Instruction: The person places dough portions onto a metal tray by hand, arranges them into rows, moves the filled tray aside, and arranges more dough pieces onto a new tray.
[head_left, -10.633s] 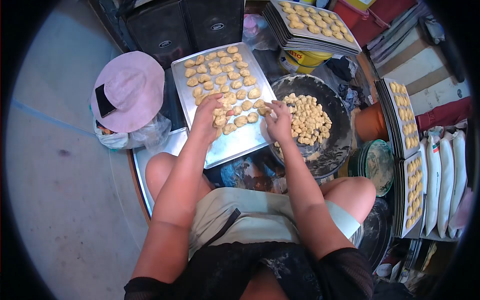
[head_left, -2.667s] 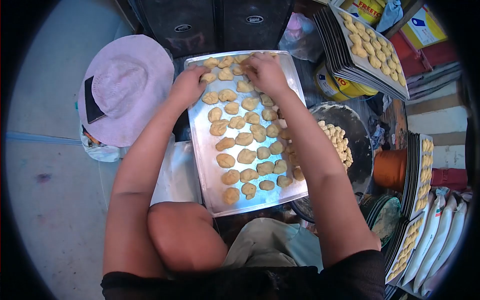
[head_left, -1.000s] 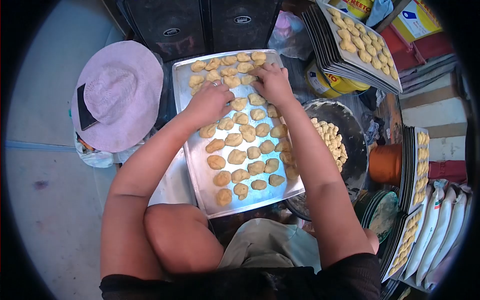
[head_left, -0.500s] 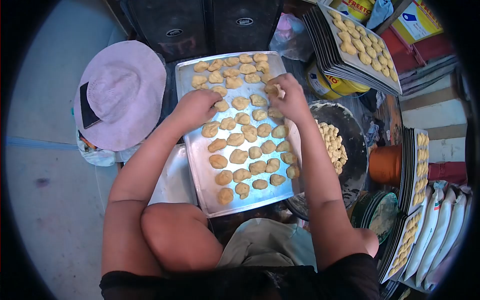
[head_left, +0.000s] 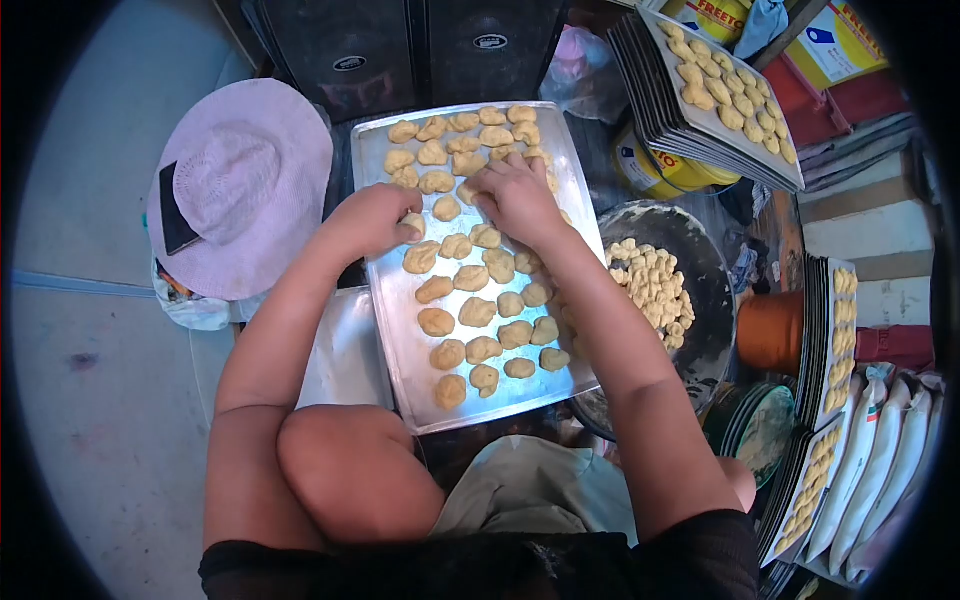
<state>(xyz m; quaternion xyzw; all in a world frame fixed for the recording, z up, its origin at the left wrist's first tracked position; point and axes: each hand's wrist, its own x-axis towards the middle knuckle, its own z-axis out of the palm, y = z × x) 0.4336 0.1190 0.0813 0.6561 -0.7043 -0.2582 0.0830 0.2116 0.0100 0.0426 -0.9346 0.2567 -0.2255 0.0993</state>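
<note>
A metal baking tray [head_left: 405,400] lies before me, tilted slightly, with rows of lumpy pale-yellow dough pieces [head_left: 478,312] on it. At its left edge my left hand [head_left: 375,222] is closed, thumb and fingers around a dough piece [head_left: 411,227]. My right hand [head_left: 520,203] reaches over the upper middle of the tray. Its fingers are bent down onto another dough piece [head_left: 466,193], partly hidden under them. The right forearm covers some pieces along the tray's right side.
Right of the tray sits a dark basin [head_left: 708,290] holding many small dough lumps [head_left: 655,290]. Stacked trays of dough [head_left: 725,110] stand at upper right, more trays [head_left: 840,340] at far right. A pale hat [head_left: 240,190] with a phone [head_left: 178,215] lies left; black speakers [head_left: 490,80] stand behind.
My right hand has moved left from the tray's right edge to its upper middle. My left hand has shifted slightly left and down, off one dough piece and onto another at the edge.
</note>
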